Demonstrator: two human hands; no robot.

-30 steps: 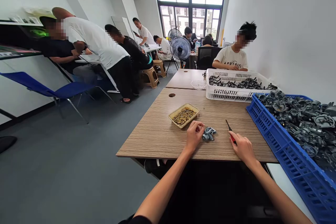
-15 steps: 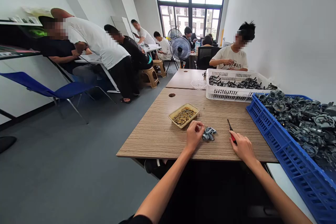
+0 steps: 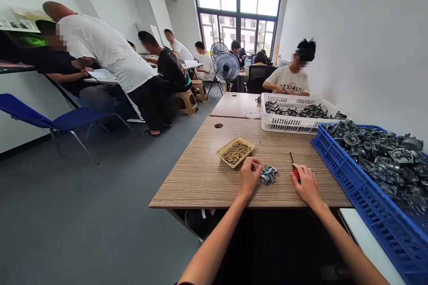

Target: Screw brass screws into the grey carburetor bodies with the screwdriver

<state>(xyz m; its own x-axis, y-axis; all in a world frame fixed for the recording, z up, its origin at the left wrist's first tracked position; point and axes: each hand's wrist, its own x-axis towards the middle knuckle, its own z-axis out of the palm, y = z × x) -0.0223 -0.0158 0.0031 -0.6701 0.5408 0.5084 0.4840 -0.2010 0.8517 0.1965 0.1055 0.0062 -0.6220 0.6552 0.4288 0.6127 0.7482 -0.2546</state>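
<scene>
My left hand (image 3: 250, 175) is closed in a pinch just in front of the cream tub (image 3: 228, 164), which is filled with small brass-coloured pieces. What lies between its fingertips is too small to make out. Right beside these fingers, a grey metal carburetor (image 3: 268, 174) rests on the wood-grain table (image 3: 190, 178). My right hand (image 3: 306, 183) is closed over the red handle of a screwdriver (image 3: 295, 171), whose dark shaft points away from me, low over the tabletop.
A blue crate (image 3: 354, 171) heaped with metal carburetors stands at the right. Behind the table sits a white basket (image 3: 290, 125) of similar dark parts, with a person (image 3: 290, 81) working beyond it. Several other people, a fan (image 3: 226, 67) and a blue chair (image 3: 75, 120) are farther off.
The view has shifted slightly. My left hand stays pinched beside the carburetor, and my right hand remains on the screwdriver. The person behind the basket has lowered their hands a little.
</scene>
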